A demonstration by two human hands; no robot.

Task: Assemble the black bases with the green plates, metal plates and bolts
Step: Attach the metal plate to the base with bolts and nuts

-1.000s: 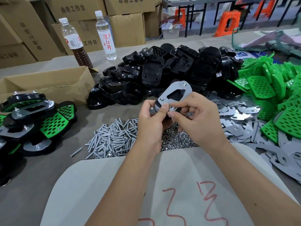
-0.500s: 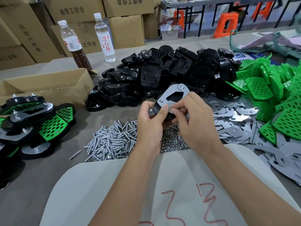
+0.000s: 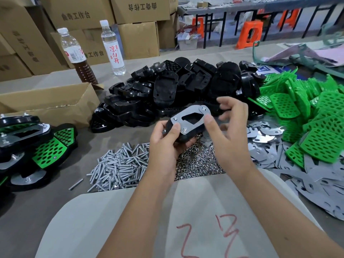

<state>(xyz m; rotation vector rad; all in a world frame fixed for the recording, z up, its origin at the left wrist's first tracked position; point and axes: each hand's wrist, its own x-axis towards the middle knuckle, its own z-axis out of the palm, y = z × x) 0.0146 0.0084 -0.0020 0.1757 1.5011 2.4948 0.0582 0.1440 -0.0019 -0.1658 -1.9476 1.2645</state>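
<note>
Left hand (image 3: 163, 144) gripping the black base (image 3: 183, 132) with its metal plate (image 3: 191, 117) above the nut pile (image 3: 197, 162), fingers curled round it. Right hand (image 3: 230, 127) beside the plate, thumb touching its edge, other fingers loosely spread, blurred.

2 bare forearms, left hand (image 3: 163, 146) and right hand (image 3: 230, 135) ungloved, no sleeves, rings or watch visible

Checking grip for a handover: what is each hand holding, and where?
Left hand grips the black base with its metal plate at the near-left end. Right hand holds nothing.
</note>
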